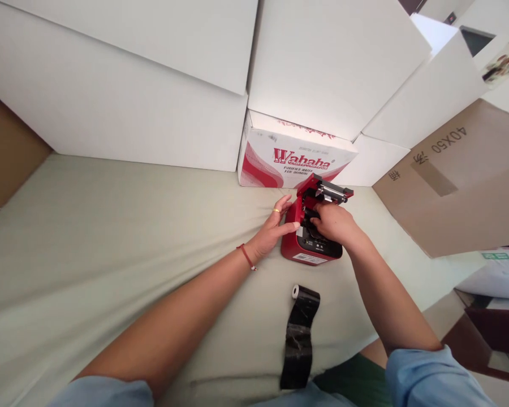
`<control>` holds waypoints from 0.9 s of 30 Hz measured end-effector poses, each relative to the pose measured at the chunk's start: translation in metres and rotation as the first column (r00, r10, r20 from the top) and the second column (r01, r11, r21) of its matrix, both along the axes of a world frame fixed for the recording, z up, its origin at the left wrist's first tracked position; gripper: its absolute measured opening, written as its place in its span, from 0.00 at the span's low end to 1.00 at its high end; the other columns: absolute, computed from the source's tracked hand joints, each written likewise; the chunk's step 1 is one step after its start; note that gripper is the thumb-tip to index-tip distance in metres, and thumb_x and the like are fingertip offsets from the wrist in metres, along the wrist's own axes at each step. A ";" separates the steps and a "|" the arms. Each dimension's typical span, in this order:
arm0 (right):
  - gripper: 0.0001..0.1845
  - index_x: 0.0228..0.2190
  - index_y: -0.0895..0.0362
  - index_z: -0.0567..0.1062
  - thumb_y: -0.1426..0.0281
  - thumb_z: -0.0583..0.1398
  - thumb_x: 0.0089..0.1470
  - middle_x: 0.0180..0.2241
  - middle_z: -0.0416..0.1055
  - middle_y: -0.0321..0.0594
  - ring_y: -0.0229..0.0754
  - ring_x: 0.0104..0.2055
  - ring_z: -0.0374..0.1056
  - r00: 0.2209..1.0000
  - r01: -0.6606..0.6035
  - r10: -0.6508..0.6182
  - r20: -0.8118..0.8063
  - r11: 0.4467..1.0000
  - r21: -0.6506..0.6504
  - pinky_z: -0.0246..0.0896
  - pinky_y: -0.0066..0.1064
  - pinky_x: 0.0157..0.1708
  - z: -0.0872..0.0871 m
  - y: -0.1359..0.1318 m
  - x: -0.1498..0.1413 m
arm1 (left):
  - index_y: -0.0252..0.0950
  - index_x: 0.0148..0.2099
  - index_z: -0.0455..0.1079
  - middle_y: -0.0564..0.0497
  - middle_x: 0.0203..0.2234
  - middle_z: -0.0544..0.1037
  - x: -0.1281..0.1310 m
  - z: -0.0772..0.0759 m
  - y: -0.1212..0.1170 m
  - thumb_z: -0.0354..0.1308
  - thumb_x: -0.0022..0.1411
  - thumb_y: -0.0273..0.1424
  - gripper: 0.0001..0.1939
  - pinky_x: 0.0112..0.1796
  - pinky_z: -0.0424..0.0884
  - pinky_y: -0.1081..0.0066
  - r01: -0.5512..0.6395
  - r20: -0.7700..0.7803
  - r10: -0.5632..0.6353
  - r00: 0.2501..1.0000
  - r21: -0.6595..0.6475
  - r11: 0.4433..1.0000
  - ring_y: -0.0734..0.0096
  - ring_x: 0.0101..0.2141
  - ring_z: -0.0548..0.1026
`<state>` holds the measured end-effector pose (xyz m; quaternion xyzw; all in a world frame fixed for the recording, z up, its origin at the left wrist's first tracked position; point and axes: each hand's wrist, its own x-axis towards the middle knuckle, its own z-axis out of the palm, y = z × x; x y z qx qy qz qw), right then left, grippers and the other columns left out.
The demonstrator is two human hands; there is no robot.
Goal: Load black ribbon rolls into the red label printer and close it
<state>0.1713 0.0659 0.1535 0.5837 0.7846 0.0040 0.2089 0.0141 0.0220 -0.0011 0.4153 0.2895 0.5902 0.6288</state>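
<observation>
A small red and black label printer [307,249] stands on the pale green surface [110,237], its lid [328,191] swung open toward the back. My left hand [275,226] rests against the printer's left side, fingers stretched along it, a gold ring on one finger and a red cord on the wrist. My right hand [334,221] reaches into the open compartment from above, fingers curled down inside; what they touch is hidden. A black roll [300,333], partly unwound, lies on the surface nearer to me.
White boxes [152,85] are stacked along the back. A red-and-white Wahaha carton [292,161] sits right behind the printer. A brown cardboard box [458,181] marked 40X50 leans at the right. Dark wooden furniture [487,339] is at the lower right.
</observation>
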 end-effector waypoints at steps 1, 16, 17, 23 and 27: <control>0.19 0.60 0.58 0.81 0.63 0.61 0.74 0.60 0.83 0.58 0.62 0.59 0.81 1.000 -0.004 0.004 0.001 1.000 -0.005 0.72 0.42 0.48 0.000 0.000 -0.001 | 0.51 0.82 0.54 0.41 0.79 0.62 0.000 0.000 0.000 0.76 0.61 0.45 0.55 0.81 0.46 0.41 0.010 0.000 -0.010 1.000 0.007 1.000 0.43 0.83 0.53; 0.16 0.55 0.55 0.82 0.65 0.59 0.73 0.50 0.86 0.48 0.52 0.48 0.81 0.818 0.112 -0.077 -0.569 0.993 0.026 0.74 0.40 0.49 0.031 -0.052 0.044 | 0.53 0.81 0.54 0.44 0.75 0.63 0.000 -0.003 0.003 0.76 0.58 0.43 0.55 0.80 0.51 0.43 -0.001 0.008 0.001 1.000 0.009 1.000 0.44 0.80 0.59; 0.17 0.55 0.52 0.83 0.60 0.60 0.73 0.47 0.86 0.46 0.52 0.43 0.81 0.730 0.108 -0.067 -0.681 0.994 0.018 0.75 0.41 0.45 0.040 -0.068 0.058 | 0.54 0.80 0.54 0.44 0.75 0.63 -0.001 -0.003 0.003 0.76 0.58 0.43 0.55 0.80 0.52 0.43 0.003 0.008 -0.003 1.000 0.006 1.000 0.44 0.80 0.59; 0.25 0.50 0.44 0.88 0.41 0.68 0.65 0.36 0.82 0.46 0.51 0.30 0.76 0.137 -0.273 -0.219 -0.966 0.929 -0.249 0.71 0.41 0.27 0.055 -0.143 0.104 | 0.55 0.80 0.56 0.46 0.76 0.65 -0.002 -0.005 0.005 0.74 0.59 0.43 0.52 0.81 0.50 0.44 -0.004 -0.023 0.004 1.000 0.010 1.000 0.44 0.80 0.59; 0.28 0.51 0.53 0.87 0.43 0.63 0.71 0.38 0.81 0.42 0.43 0.32 0.73 0.334 -0.448 -0.318 -0.887 0.774 -0.447 0.70 0.34 0.32 0.014 -0.154 0.054 | 0.53 0.79 0.58 0.46 0.76 0.66 -0.003 -0.005 0.007 0.74 0.59 0.43 0.50 0.81 0.50 0.44 -0.015 -0.032 0.015 0.999 0.011 1.000 0.45 0.80 0.59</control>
